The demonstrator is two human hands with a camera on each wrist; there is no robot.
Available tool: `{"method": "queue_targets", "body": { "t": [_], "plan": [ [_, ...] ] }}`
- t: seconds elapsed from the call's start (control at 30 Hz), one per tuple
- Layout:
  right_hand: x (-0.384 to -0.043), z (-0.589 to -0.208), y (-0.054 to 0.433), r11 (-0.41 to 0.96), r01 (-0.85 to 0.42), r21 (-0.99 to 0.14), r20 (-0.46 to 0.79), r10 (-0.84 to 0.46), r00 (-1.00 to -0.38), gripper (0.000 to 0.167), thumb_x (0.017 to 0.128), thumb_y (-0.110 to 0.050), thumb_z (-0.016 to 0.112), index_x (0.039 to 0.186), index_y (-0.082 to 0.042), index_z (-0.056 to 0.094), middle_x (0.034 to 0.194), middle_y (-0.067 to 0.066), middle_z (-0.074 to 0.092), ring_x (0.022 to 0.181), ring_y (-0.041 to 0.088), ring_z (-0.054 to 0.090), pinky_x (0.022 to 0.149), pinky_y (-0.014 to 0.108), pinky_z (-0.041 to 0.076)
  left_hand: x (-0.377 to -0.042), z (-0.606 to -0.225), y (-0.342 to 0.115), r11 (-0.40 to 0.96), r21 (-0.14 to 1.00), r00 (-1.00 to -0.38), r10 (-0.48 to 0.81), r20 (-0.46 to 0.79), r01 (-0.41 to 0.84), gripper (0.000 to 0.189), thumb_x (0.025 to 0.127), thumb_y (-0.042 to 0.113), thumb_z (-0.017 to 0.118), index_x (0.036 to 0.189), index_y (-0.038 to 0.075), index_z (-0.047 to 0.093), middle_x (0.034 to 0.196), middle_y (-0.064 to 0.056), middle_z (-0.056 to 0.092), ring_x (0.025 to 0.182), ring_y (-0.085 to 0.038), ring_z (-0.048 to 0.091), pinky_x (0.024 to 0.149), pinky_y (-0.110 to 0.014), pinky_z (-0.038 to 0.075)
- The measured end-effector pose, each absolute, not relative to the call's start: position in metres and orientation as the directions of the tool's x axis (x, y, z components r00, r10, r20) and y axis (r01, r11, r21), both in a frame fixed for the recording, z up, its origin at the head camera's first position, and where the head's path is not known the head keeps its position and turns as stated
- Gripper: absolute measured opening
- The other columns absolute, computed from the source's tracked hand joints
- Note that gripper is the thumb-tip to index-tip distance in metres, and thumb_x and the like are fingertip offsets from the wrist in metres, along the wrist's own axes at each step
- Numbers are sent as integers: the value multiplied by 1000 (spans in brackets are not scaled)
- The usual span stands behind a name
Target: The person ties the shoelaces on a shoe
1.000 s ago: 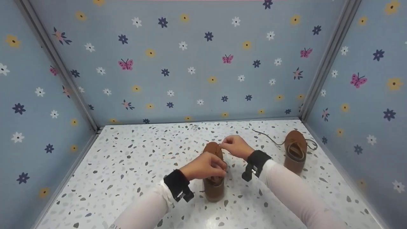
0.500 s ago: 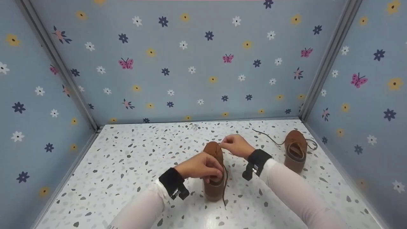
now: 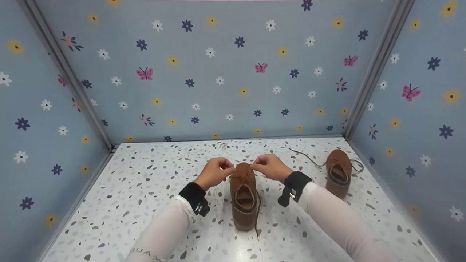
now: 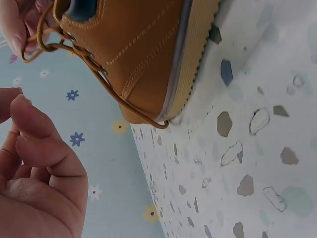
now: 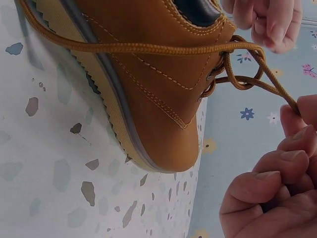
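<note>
A brown lace-up shoe (image 3: 243, 203) stands on the speckled floor, its toe pointing away from me. To the right of its toe, my right hand (image 3: 271, 167) pinches the brown shoelace (image 5: 277, 84) between thumb and finger, drawing a loop out from the eyelets. My left hand (image 3: 214, 173) is at the left of the toe with fingers curled. Its thumb and index tips come together in the left wrist view, and no lace shows between them. One lace end trails along the shoe's right side; another stretch hangs down the left side toward the toe.
A second brown shoe (image 3: 338, 174) stands at the right, its laces loose on the floor (image 3: 156, 203). Blue flowered panels (image 3: 233, 83) rise at the back and on both sides. A black wrist strap (image 3: 297, 185) sits on each of my wrists.
My left hand has left the shoe's lacing and moved up and left to beside the toe. A lace end has dropped along the shoe's right side. The right hand stays in place.
</note>
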State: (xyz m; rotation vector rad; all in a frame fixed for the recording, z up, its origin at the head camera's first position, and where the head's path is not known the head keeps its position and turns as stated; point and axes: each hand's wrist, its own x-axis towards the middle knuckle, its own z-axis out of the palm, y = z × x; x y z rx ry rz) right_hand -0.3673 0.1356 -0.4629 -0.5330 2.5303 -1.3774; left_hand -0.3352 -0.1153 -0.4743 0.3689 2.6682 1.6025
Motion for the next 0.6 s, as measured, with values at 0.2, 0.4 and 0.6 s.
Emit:
{"method": "queue_targets", "body": {
  "t": [0.2,0.4,0.6],
  "plan": [
    [-368,-461,132,510,-245,-825,12,-418,-908,19,101,-27,68,92,-11,72,86,-5,63,74,12,56,68,27,47,-344,-470,-106,502,830,-959,254,130,245,10,98,22,72,100,12,75,94,-3,72,83,-16,64,69,-27,53],
    [-369,-463,127,517,-264,-814,24,-424,-905,18,101,-28,69,92,-13,73,89,-5,63,82,13,56,74,28,46,-349,-470,-98,507,825,-952,285,114,250,11,98,20,69,104,14,76,100,-4,73,87,-15,64,72,-27,54],
    [-370,-462,124,510,-260,-820,23,-424,-905,18,101,-29,68,93,-14,75,89,-5,63,83,14,55,73,29,45,-353,-470,-93,497,819,-941,308,142,287,10,98,21,70,103,14,76,101,-4,74,94,-18,66,82,-30,55]
  ]
}}
